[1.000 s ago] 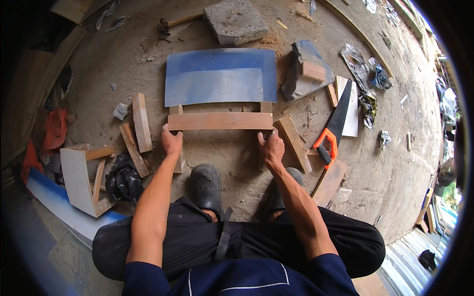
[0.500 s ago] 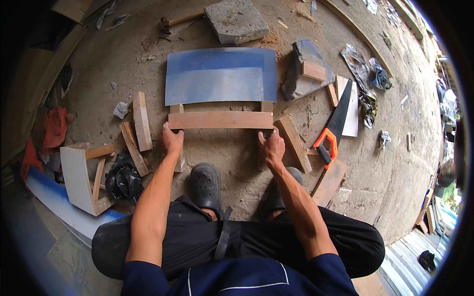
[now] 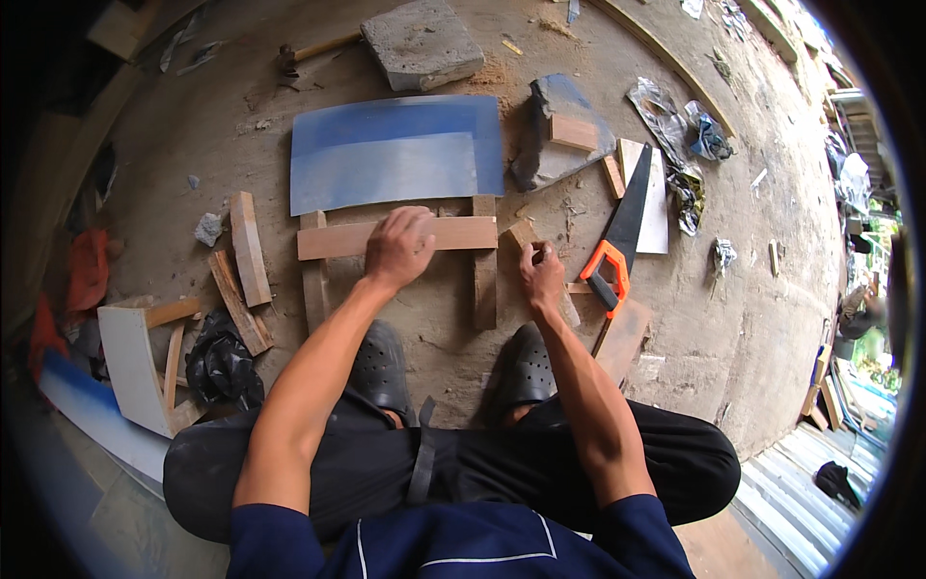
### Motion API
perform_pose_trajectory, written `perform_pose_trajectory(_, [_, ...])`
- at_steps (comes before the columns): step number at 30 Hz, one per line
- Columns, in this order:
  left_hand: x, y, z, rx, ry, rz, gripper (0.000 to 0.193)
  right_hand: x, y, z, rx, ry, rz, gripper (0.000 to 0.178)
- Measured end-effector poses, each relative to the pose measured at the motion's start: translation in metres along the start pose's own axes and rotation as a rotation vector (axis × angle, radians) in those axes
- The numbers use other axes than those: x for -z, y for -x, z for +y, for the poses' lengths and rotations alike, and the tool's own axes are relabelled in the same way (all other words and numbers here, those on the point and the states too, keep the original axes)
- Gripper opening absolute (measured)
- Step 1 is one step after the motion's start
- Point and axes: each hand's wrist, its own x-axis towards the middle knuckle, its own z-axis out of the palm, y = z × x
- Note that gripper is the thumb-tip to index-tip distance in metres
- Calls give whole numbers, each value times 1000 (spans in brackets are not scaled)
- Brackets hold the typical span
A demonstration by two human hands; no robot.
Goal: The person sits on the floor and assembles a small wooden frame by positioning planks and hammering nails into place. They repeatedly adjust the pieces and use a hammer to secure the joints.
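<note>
A reddish-brown wooden plank (image 3: 463, 233) lies crosswise over two wooden strips, a left one (image 3: 315, 289) and a right one (image 3: 484, 289). My left hand (image 3: 398, 249) is closed across the plank's middle, its back toward me and its fingers over the far edge. To the right, my right hand (image 3: 543, 274) hovers over or touches a wooden block (image 3: 524, 233) lying at a slant. Its fingers are pinched together; whatever they hold is too small to make out. Just beyond the plank, a blue and grey sheet (image 3: 395, 154) rests over the strips' far ends.
A handsaw with an orange handle (image 3: 606, 275) lies right. Farther off are a concrete block (image 3: 422, 43), a hammer (image 3: 323, 45) and a stone (image 3: 550, 164) bearing a small wood piece (image 3: 573, 132). Wood offcuts (image 3: 251, 249) and a white-sided wooden frame (image 3: 132, 367) are left.
My left hand has gone from the plank's left end to its middle. My right hand has left the right end and shifted over the slanted block. The whole view has moved slightly.
</note>
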Motion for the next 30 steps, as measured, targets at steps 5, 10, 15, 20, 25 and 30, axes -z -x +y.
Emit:
perform_pose_trajectory(5, [-24,-25,38,97,262,-106,27,6,-39,15,17,-34,36,24])
perform_pose_trajectory(10, [-21,-54,35,356,448,-60,27,7,-64,-24,-247,-408,-413,29])
perform_pose_trajectory(15, [1,-101,-29,588,599,58,30,-25,-69,-100,-17,-507,-436,27])
perform_pose_trajectory(20, [11,-122,-59,535,692,-38,28,-90,-83,-179,159,-640,-360,22])
perform_pose_trajectory(25, [29,-129,-103,615,617,73,38,-149,-92,-226,164,-568,-343,21])
perform_pose_trajectory(30, [32,-131,-135,609,496,118,36,-188,-105,-237,154,-513,-432,20])
